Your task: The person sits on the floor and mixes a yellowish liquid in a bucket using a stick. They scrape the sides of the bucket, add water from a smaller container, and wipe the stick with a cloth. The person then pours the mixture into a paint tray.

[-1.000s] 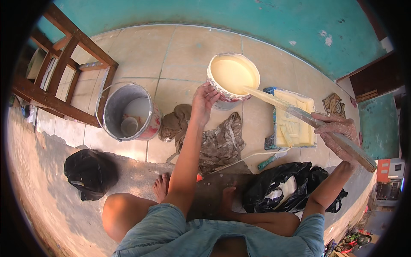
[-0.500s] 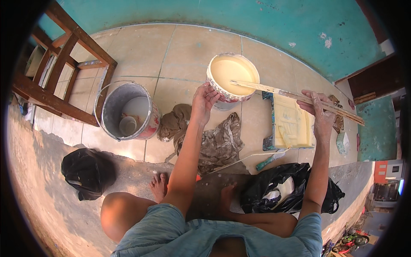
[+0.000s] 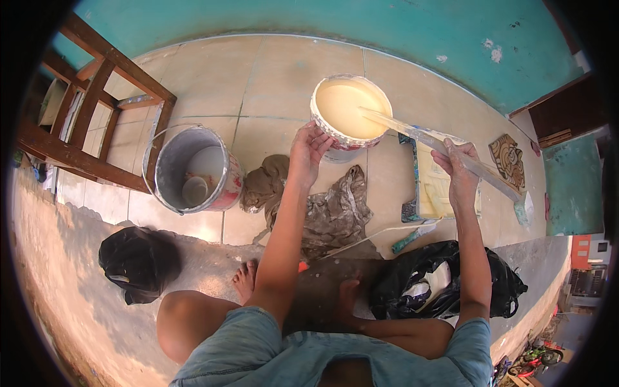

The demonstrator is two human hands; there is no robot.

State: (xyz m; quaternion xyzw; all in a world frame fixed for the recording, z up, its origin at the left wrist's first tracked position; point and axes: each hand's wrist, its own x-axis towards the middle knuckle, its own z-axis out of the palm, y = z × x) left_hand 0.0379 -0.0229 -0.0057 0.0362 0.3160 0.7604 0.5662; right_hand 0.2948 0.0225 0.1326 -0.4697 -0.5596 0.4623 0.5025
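A bucket of cream paint (image 3: 345,143) stands on the tiles ahead of me, its outside streaked with drips. My left hand (image 3: 311,147) is closed on the near left side of its rim. Slanting across to the right is a long flat wooden stick (image 3: 416,134), its far end dipped in the cream paint (image 3: 343,103). My right hand (image 3: 456,169) grips the stick partway along, its fingers wrapped round it. Below the stick sits a paint tray (image 3: 409,184) smeared with cream paint, partly hidden by my right hand and the stick.
At the left are a grey bucket (image 3: 169,161) with whitish liquid and a small cup, and a wooden frame (image 3: 90,106). Brown rags (image 3: 335,209) lie before me, with a teal-handled roller (image 3: 412,237) nearby. A black cap (image 3: 138,261) and a black plastic bag (image 3: 493,277) flank my legs.
My right hand has moved left and slightly down with the stick, whose dipped end has shifted right in the paint. My left hand stays on the rim.
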